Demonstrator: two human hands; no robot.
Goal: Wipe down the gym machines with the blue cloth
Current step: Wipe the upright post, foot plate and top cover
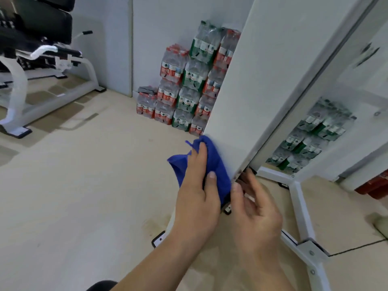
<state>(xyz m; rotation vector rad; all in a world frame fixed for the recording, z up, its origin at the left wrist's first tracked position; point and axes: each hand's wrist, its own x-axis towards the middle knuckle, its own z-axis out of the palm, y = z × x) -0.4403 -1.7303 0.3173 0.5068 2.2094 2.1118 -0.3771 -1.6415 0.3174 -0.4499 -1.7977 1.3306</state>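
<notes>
A blue cloth is pressed against the lower end of a white panel of a gym machine. My left hand lies over the cloth with fingers stretched along it, thumb on top, holding it to the panel's bottom edge. My right hand is just to the right, fingers loosely bent and reaching under the panel's bottom corner, touching the dark edge there; it holds nothing I can see.
The machine's white base frame runs across the beige floor at right. Stacked packs of bottled water stand against the wall behind the panel. Another white machine with a black seat stands at the far left.
</notes>
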